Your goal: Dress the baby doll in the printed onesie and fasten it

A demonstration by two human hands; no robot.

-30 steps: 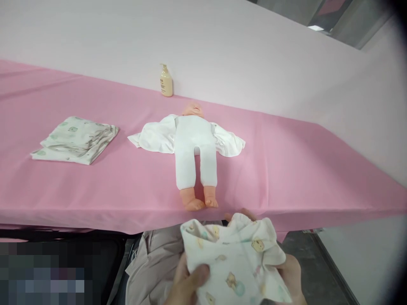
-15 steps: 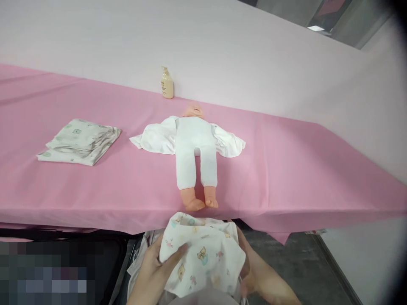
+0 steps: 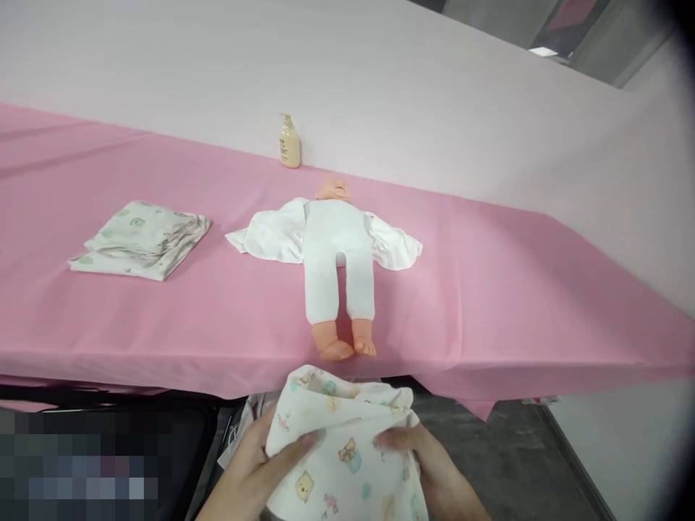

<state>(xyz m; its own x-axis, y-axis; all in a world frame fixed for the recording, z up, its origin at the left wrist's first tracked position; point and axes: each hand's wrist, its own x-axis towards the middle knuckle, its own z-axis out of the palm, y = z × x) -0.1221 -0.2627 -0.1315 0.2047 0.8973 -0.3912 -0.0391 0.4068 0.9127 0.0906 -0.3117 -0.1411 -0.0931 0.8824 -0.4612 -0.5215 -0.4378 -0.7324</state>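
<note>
Down at the bottom centre of the frame, gripping a bear-print cloth point(image 3: 347, 477) from both sides! Clasping its left side in the left hand point(image 3: 253, 463), with the thumb lying across the front; pinching its right side in the right hand point(image 3: 428, 452), with the thumb pressing in below the top edge. Hiding most of the fingers behind the fabric here. Holding the cloth just in front of the near edge of a pink sheet point(image 3: 521, 289), creasing it loosely along the top and letting it run out through the bottom of the frame.

Across to the middle now, facing a baby doll point(image 3: 337, 228) lying on its back on the sheet: showing white from chest to ankles, with white sleeves spreading to left and right, and pointing its bare feet down towards the cloth. Over in the left of the frame, spotting a folded green-print cloth point(image 3: 135, 235); at upper centre, a pale yellow pump bottle point(image 3: 289, 148), standing upright beside the white wall point(image 3: 407, 94).
</note>
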